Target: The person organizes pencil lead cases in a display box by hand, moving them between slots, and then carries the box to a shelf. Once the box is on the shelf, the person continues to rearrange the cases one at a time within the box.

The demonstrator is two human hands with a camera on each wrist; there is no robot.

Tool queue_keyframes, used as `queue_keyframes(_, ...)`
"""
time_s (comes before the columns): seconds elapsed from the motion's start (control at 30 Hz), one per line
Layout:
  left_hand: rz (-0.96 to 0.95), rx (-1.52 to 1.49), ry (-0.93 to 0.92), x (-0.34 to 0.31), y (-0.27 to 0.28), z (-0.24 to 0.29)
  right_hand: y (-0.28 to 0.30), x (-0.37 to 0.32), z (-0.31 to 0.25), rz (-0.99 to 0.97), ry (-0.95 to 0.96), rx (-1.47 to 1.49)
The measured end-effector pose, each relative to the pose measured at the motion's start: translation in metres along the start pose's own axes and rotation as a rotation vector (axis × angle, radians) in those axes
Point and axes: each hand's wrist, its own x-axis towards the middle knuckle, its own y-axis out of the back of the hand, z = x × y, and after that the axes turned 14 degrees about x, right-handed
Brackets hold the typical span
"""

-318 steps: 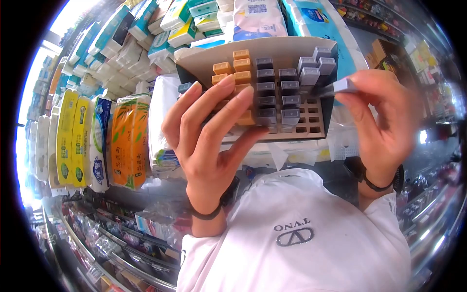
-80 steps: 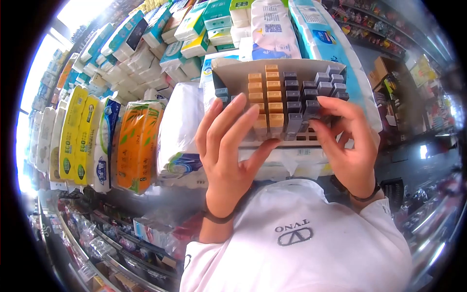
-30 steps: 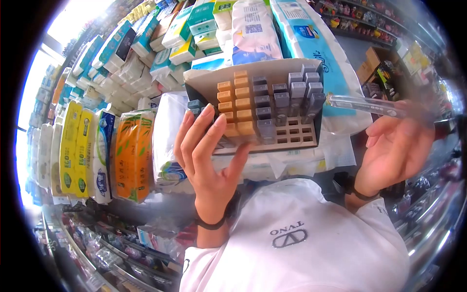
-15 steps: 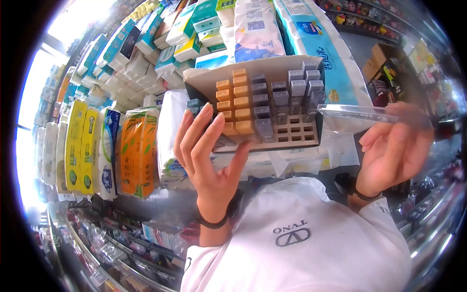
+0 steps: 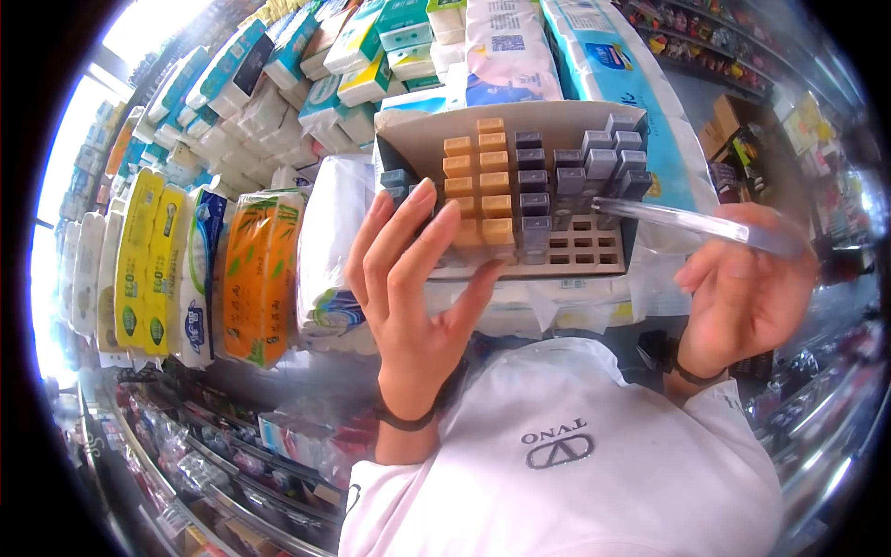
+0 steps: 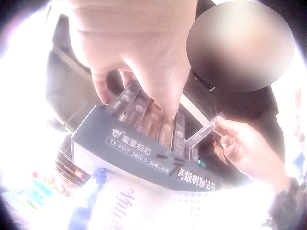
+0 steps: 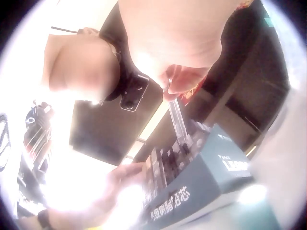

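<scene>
Plastic-wrapped paper packs in yellow and orange stand along the left of the frame. Right of them, the left hand has its fingers apart and lightly bent, resting at the left end of an open dark cardboard box, thumb beside the upright orange-capped cases. At the box's lower right is a pale grid of small square holes. A slim clear plastic tube slants from its far tip above that grid, beside the grey cases, down to the right hand, the nearer one, whose thumb and fingers pinch its right end; whether the tip enters a hole cannot be told.
</scene>
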Motion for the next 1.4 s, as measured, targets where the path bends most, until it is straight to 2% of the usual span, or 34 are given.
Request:
queue_keyframes(0.1, 0.003, -0.002, 0.010, -0.002, -0.001, 0.000, -0.012, 0.006, -0.005, -0.041, -0.073, 0.006)
queue_keyframes(0.2, 0.008, -0.017, 0.015, -0.003, -0.002, 0.000, -0.026, 0.000, -0.002, 0.003, -0.147, -0.006)
queue_keyframes(0.43, -0.009, 0.017, -0.020, -0.005, -0.002, -0.004, -0.036, -0.003, -0.001, -0.071, -0.263, -0.176)
queue_keyframes(0.77, -0.005, -0.005, -0.025, -0.004, -0.004, -0.004, -0.047, 0.012, -0.001, -0.201, -0.234, -0.191)
queue_keyframes(1.07, 0.037, -0.027, -0.005, -0.003, -0.009, -0.003, -0.048, 0.013, -0.009, -0.234, -0.349, -0.189)
queue_keyframes(1.33, 0.037, -0.035, 0.000, -0.002, -0.007, -0.002, -0.039, 0.008, -0.011, -0.366, -0.190, -0.163)
queue_keyframes(1.4, 0.042, -0.037, 0.000, -0.003, -0.008, -0.002, -0.038, 0.008, -0.012, -0.377, -0.222, -0.175)
